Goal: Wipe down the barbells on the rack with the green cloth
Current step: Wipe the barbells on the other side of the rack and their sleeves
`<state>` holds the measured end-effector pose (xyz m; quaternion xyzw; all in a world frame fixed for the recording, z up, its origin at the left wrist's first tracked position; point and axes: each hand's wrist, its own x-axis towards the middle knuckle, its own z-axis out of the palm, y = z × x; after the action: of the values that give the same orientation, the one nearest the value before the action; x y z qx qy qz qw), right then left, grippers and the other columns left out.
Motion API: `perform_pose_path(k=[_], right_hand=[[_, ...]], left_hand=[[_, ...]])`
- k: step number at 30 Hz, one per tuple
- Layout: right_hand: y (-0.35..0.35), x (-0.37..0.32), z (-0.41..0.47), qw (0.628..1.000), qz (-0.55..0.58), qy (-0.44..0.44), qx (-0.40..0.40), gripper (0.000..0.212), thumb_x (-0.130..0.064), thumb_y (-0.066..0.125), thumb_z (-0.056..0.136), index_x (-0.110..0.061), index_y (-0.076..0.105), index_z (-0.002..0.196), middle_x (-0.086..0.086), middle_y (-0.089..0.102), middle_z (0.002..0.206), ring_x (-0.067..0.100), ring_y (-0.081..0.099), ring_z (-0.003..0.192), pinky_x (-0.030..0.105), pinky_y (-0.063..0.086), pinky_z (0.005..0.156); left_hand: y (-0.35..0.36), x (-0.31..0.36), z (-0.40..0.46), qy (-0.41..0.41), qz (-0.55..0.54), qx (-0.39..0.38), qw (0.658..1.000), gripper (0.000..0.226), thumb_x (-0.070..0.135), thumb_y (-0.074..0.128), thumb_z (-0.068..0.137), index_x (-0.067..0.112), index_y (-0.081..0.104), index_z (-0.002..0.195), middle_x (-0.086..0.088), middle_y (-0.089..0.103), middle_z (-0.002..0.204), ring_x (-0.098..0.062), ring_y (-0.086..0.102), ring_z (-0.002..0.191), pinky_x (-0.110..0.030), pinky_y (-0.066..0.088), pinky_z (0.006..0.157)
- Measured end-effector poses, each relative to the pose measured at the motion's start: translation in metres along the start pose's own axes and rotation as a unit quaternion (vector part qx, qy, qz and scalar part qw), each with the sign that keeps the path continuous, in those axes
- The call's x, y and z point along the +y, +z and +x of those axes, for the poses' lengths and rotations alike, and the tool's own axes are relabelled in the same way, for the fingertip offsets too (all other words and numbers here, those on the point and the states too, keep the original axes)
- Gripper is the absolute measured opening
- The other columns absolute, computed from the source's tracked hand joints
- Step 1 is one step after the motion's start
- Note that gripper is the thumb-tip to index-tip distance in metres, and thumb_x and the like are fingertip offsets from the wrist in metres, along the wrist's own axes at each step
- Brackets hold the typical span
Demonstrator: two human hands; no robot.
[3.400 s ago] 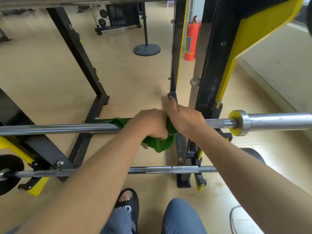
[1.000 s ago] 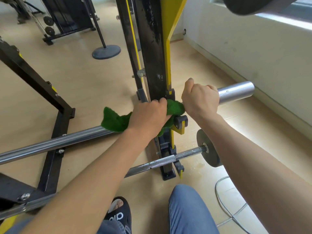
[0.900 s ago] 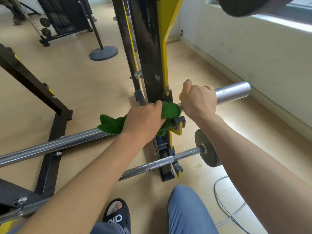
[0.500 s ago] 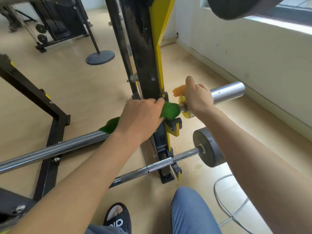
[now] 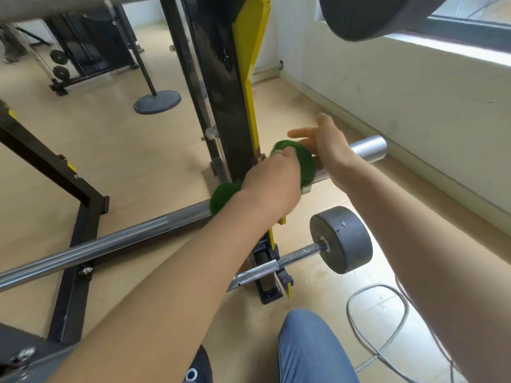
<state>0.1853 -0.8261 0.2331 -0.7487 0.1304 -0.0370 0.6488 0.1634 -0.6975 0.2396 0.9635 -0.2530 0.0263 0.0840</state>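
Note:
A chrome barbell (image 5: 116,241) lies across the rack and runs from lower left up to its thick sleeve end (image 5: 365,152) at the right. My left hand (image 5: 272,186) grips the green cloth (image 5: 302,164), which is wrapped over the bar by the collar beside the black and yellow upright (image 5: 232,87). One tail of the cloth hangs out behind my wrist. My right hand (image 5: 326,146) hovers over the sleeve with its fingers spread and straight, holding nothing. A second, lower barbell (image 5: 265,269) carries a black weight plate (image 5: 343,243).
A dark plate (image 5: 367,15) hangs overhead at top right. The white wall and window sill run along the right. A grey cable (image 5: 387,335) loops on the floor near my knee. A black frame leg (image 5: 74,217) stands left, a round stand base (image 5: 157,102) behind.
My right hand has let go of the sleeve and opened its fingers. My left hand has slid the cloth rightward along the bar, past the upright and up to the collar.

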Motion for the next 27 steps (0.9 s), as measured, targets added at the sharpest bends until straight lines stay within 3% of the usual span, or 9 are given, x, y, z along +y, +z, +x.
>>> perform_pose_path(k=[5, 8, 10, 13, 16, 19, 21, 25, 27], right_hand=[[0.009, 0.006, 0.008, 1.0, -0.027, 0.0, -0.012, 0.061, -0.038, 0.018, 0.102, -0.007, 0.07, 0.111, 0.01, 0.068, 0.106, 0.024, 0.06, 0.096, 0.035, 0.047, 0.087], [0.01, 0.009, 0.013, 0.997, -0.066, -0.016, -0.02, 0.056, -0.041, 0.021, 0.09, -0.003, 0.062, 0.082, 0.007, 0.06, 0.081, 0.023, 0.053, 0.077, 0.038, 0.043, 0.076], [0.009, 0.013, 0.016, 0.998, -0.061, -0.017, -0.025, 0.054, -0.039, 0.021, 0.09, -0.01, 0.065, 0.083, 0.008, 0.068, 0.089, 0.024, 0.058, 0.08, 0.036, 0.046, 0.076], [0.01, 0.015, 0.017, 0.998, -0.053, -0.011, -0.013, 0.053, -0.043, 0.022, 0.085, -0.017, 0.068, 0.081, 0.007, 0.07, 0.091, 0.027, 0.06, 0.086, 0.038, 0.046, 0.081], [0.014, 0.014, 0.017, 0.998, -0.055, 0.002, 0.005, 0.05, -0.047, 0.023, 0.078, -0.017, 0.062, 0.075, 0.006, 0.065, 0.085, 0.028, 0.056, 0.086, 0.041, 0.045, 0.084], [0.012, 0.014, 0.019, 1.0, -0.021, 0.005, 0.008, 0.054, -0.044, 0.022, 0.089, -0.025, 0.071, 0.104, 0.009, 0.068, 0.113, 0.028, 0.06, 0.107, 0.042, 0.047, 0.099], [0.011, 0.014, 0.02, 1.0, -0.012, 0.005, -0.004, 0.052, -0.039, 0.021, 0.097, -0.025, 0.068, 0.114, 0.008, 0.067, 0.116, 0.027, 0.059, 0.11, 0.042, 0.046, 0.103], [0.016, 0.013, 0.013, 0.997, -0.077, 0.01, 0.003, 0.055, -0.048, 0.02, 0.084, -0.036, 0.07, 0.104, 0.0, 0.066, 0.12, 0.026, 0.055, 0.116, 0.045, 0.042, 0.107], [0.018, 0.015, 0.011, 0.995, -0.102, 0.011, 0.017, 0.054, -0.045, 0.019, 0.09, -0.035, 0.07, 0.104, 0.0, 0.064, 0.122, 0.026, 0.052, 0.12, 0.043, 0.04, 0.109]], left_hand=[[-0.02, 0.005, 0.026, -0.009, 0.075, -0.121, 0.99, 0.047, 0.029, 0.067, 0.082, 0.012, 0.047, 0.121, -0.002, 0.051, 0.085, -0.017, 0.052, 0.075, -0.03, 0.039, 0.061], [-0.036, 0.01, 0.036, 0.053, 0.26, -0.117, 0.957, 0.055, 0.049, 0.065, 0.08, 0.02, 0.049, 0.125, -0.002, 0.046, 0.09, -0.02, 0.035, 0.093, -0.033, 0.027, 0.071], [-0.047, 0.014, 0.039, 0.04, 0.262, -0.156, 0.951, 0.052, 0.052, 0.062, 0.082, 0.024, 0.049, 0.123, -0.003, 0.049, 0.097, -0.024, 0.035, 0.101, -0.033, 0.021, 0.067], [-0.044, 0.014, 0.051, 0.049, 0.234, -0.191, 0.952, 0.044, 0.054, 0.062, 0.083, 0.025, 0.044, 0.111, 0.0, 0.05, 0.088, -0.025, 0.045, 0.096, -0.034, 0.027, 0.077], [-0.028, 0.012, 0.057, 0.07, 0.262, -0.178, 0.946, 0.054, 0.058, 0.069, 0.074, 0.024, 0.048, 0.111, 0.002, 0.053, 0.09, -0.02, 0.052, 0.076, -0.034, 0.04, 0.072], [-0.014, 0.005, 0.058, 0.082, 0.266, -0.142, 0.95, 0.051, 0.06, 0.067, 0.075, 0.026, 0.041, 0.102, 0.005, 0.051, 0.081, -0.014, 0.047, 0.062, -0.033, 0.039, 0.064], [-0.004, 0.001, 0.053, 0.084, 0.286, -0.102, 0.949, 0.047, 0.06, 0.063, 0.077, 0.025, 0.043, 0.102, 0.004, 0.052, 0.079, -0.015, 0.048, 0.061, -0.033, 0.036, 0.061], [0.001, -0.001, 0.047, 0.098, 0.29, -0.059, 0.95, 0.046, 0.06, 0.06, 0.082, 0.023, 0.049, 0.107, 0.003, 0.049, 0.073, -0.017, 0.05, 0.066, -0.033, 0.036, 0.063], [-0.007, -0.006, 0.045, 0.13, 0.268, -0.055, 0.953, 0.044, 0.056, 0.06, 0.084, 0.022, 0.053, 0.111, 0.003, 0.044, 0.071, -0.019, 0.05, 0.071, -0.033, 0.038, 0.064]])
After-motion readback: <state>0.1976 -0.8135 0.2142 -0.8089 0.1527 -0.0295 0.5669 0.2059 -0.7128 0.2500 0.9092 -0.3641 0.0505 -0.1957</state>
